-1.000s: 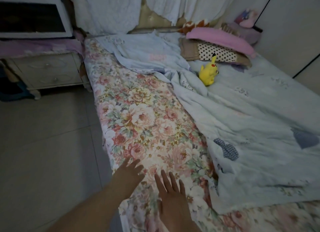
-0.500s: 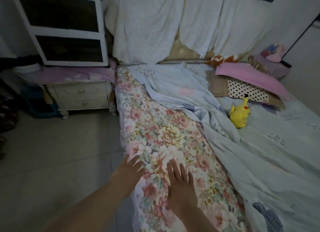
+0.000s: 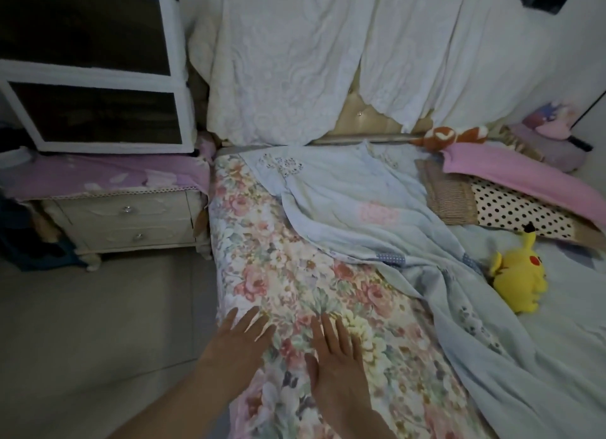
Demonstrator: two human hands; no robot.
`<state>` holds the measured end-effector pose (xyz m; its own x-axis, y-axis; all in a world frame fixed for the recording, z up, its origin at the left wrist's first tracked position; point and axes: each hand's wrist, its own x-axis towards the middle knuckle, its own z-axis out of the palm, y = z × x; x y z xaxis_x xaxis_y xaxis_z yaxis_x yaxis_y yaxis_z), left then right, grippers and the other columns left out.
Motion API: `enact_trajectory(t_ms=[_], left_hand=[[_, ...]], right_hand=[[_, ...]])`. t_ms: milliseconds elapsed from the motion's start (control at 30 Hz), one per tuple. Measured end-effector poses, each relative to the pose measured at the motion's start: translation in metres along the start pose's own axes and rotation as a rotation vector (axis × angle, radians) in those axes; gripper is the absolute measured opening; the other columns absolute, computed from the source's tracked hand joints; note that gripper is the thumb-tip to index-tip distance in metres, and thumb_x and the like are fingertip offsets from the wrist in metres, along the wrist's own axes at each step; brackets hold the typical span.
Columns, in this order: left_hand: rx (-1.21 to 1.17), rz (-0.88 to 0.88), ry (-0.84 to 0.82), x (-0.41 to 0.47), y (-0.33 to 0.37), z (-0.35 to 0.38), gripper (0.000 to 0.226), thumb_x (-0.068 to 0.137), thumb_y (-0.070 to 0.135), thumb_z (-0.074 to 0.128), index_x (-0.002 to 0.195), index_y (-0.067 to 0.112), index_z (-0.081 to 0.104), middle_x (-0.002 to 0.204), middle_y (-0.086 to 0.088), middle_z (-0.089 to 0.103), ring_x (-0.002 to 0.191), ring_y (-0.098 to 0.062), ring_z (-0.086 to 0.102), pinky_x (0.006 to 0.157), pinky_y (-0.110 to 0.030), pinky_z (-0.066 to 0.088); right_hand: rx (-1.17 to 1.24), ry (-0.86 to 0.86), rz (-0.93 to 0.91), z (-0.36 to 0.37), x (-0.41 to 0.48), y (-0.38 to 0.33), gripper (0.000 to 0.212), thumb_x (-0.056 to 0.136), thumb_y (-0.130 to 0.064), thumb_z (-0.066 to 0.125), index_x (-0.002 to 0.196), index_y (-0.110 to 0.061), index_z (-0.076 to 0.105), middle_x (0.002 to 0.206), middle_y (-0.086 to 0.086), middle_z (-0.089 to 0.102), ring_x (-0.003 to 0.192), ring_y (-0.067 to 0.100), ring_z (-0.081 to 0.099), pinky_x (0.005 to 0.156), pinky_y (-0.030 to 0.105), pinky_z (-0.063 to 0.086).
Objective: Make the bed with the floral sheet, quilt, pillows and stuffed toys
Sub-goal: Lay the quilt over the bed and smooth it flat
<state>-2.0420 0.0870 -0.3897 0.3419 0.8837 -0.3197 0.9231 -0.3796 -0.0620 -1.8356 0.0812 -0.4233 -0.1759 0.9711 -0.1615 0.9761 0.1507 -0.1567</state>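
Observation:
The floral sheet point(image 3: 282, 274) covers the left strip of the bed. My left hand point(image 3: 239, 340) lies flat on its left edge with fingers spread. Just to its right, my right hand point(image 3: 334, 360) presses flat on the same sheet. A pale blue quilt point(image 3: 377, 215) lies rumpled over the middle and right of the bed. A yellow stuffed toy point(image 3: 519, 278) rests on the quilt at the right. Behind it are a polka-dot pillow point(image 3: 515, 209) and a pink pillow point(image 3: 518, 172). An orange-and-white toy point(image 3: 442, 136) and a purple toy point(image 3: 551, 127) sit by the headboard.
A white cloth point(image 3: 311, 61) drapes over the headboard. A cream nightstand point(image 3: 131, 218) with a pink cover stands left of the bed, with a white-framed cabinet point(image 3: 95, 71) on top. Grey tiled floor point(image 3: 98, 340) runs along the bed's left side.
Both hands have slid along the floral sheet toward the head of the bed, staying flat. The view has moved up with them, and the nightstand and headboard are now nearer.

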Motion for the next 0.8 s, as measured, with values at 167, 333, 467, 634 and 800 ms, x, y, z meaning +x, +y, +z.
enact_trajectory(t_ms=[167, 333, 467, 634, 800], left_hand=[[-0.112, 0.015, 0.063, 0.089, 0.015, 0.041, 0.067, 0.102, 0.040, 0.041, 0.156, 0.016, 0.010, 0.161, 0.002, -0.002, 0.150, -0.028, -0.003, 0.120, -0.051, -0.003], [-0.235, -0.053, 0.128, 0.166, 0.025, 0.080, 0.067, 0.105, 0.025, 0.030, 0.151, 0.016, -0.018, 0.155, -0.002, -0.029, 0.145, -0.026, -0.027, 0.118, -0.049, -0.014], [-0.254, -0.377, 0.051, 0.175, -0.040, 0.128, 0.064, 0.103, 0.024, 0.027, 0.154, 0.018, -0.012, 0.161, 0.001, -0.019, 0.148, -0.032, -0.015, 0.118, -0.058, 0.006], [-0.259, -0.565, 0.025, 0.152, -0.105, 0.147, 0.070, 0.099, 0.022, 0.035, 0.155, 0.017, -0.007, 0.162, -0.002, -0.004, 0.148, -0.031, 0.003, 0.120, -0.047, 0.011], [-0.331, -0.398, 0.225, 0.182, -0.104, 0.117, 0.079, 0.098, 0.014, 0.044, 0.154, 0.019, -0.011, 0.162, -0.002, -0.012, 0.148, -0.026, -0.017, 0.122, -0.039, -0.004]], right_hand=[[-0.008, -0.049, 0.099, 0.057, 0.069, 0.061, 0.055, 0.102, -0.049, 0.013, 0.146, -0.030, 0.039, 0.150, -0.004, 0.040, 0.134, 0.025, 0.047, 0.104, 0.046, 0.040], [-0.017, -0.047, 0.172, 0.087, 0.127, 0.087, 0.093, 0.071, -0.072, -0.032, 0.153, -0.039, -0.004, 0.162, -0.007, -0.011, 0.147, 0.016, -0.013, 0.119, 0.049, -0.002], [0.045, -0.029, 0.065, 0.131, 0.162, 0.008, 0.065, 0.090, -0.070, -0.003, 0.150, -0.050, 0.008, 0.163, -0.006, 0.000, 0.150, 0.032, -0.002, 0.116, 0.060, 0.000], [-0.022, -0.066, -0.524, 0.172, 0.163, -0.111, 0.052, 0.099, -0.046, 0.031, 0.149, -0.031, 0.035, 0.163, -0.004, 0.012, 0.150, 0.030, -0.007, 0.113, 0.064, -0.005], [0.305, 0.184, -0.306, 0.135, 0.203, -0.058, 0.042, 0.099, -0.038, 0.037, 0.137, -0.026, 0.051, 0.150, -0.002, 0.038, 0.140, 0.024, 0.034, 0.112, 0.045, 0.033]])
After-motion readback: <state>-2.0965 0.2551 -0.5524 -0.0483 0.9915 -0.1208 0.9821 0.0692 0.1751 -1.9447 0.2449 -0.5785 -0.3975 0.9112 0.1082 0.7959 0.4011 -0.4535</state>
